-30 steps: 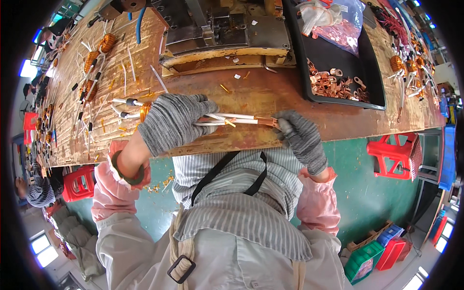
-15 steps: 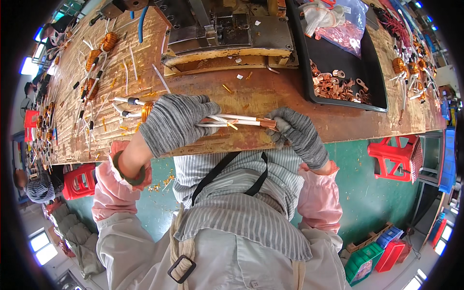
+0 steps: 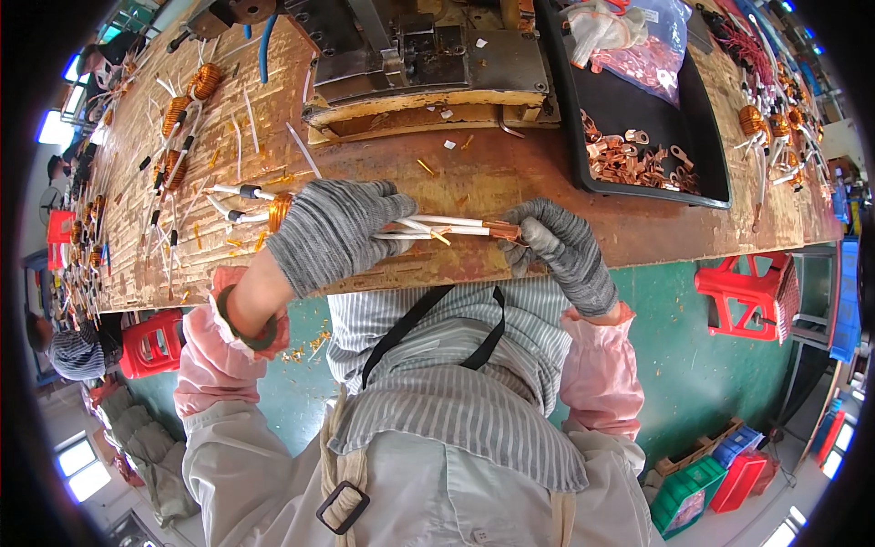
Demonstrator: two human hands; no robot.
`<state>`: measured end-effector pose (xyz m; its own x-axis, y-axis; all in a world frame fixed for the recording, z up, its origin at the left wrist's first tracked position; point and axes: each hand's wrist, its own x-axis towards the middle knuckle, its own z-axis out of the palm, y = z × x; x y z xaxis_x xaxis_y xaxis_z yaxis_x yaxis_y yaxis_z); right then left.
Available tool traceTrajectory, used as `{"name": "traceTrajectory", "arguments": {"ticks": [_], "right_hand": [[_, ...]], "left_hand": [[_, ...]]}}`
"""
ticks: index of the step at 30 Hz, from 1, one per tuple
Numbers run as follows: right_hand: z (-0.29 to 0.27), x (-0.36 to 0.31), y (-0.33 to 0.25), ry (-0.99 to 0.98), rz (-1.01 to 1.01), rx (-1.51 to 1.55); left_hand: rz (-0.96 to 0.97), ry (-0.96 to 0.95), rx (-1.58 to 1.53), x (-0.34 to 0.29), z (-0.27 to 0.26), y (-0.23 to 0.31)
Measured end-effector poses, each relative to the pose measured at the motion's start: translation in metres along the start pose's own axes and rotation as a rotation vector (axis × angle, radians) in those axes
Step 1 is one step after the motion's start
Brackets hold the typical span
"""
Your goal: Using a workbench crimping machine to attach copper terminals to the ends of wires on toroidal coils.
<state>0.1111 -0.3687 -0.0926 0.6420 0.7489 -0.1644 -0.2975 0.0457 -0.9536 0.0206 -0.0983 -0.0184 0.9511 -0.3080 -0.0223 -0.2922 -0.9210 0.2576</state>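
Note:
My left hand [image 3: 339,232], in a grey knit glove, is closed around the white-sleeved wires [image 3: 447,225] of a copper coil [image 3: 279,211]. Most of the coil is hidden behind that hand, with white leads and black sleeves sticking out to its left. Bare copper ends [image 3: 503,231] come out of the sleeves on the right. My right hand [image 3: 556,244], gloved alike, pinches these ends between thumb and fingers. Both hands hold the wires level above the front edge of the wooden workbench [image 3: 456,182].
A metal press fixture [image 3: 428,68] stands at the back middle. Right of it, a black tray [image 3: 652,193] holds copper lugs [image 3: 629,162] and a plastic bag [image 3: 652,55]. More coils [image 3: 204,80] lie at the left and others [image 3: 753,123] at the right. A red stool [image 3: 743,296] stands below.
The fingers of my right hand have shifted slightly at the copper ends, the thumb now more visible. My left hand keeps its grip nearly unmoved.

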Motion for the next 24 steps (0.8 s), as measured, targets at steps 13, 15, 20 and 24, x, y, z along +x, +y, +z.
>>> {"name": "traceTrajectory", "arguments": {"ticks": [13, 15, 20, 24], "right_hand": [[0.014, 0.001, 0.011, 0.111, -0.119, 0.045], [0.018, -0.003, 0.003, 0.129, -0.064, 0.019], [0.019, -0.005, 0.005, 0.143, -0.087, 0.046], [0.021, -0.002, 0.005, 0.195, -0.092, 0.026]], "left_hand": [[0.054, 0.091, 0.335, -0.020, -0.011, 0.002], [0.091, 0.144, 0.405, -0.031, -0.007, 0.000], [0.146, 0.329, 0.381, -0.047, 0.003, -0.011], [0.108, 0.397, 0.308, -0.044, 0.007, -0.025]]}}
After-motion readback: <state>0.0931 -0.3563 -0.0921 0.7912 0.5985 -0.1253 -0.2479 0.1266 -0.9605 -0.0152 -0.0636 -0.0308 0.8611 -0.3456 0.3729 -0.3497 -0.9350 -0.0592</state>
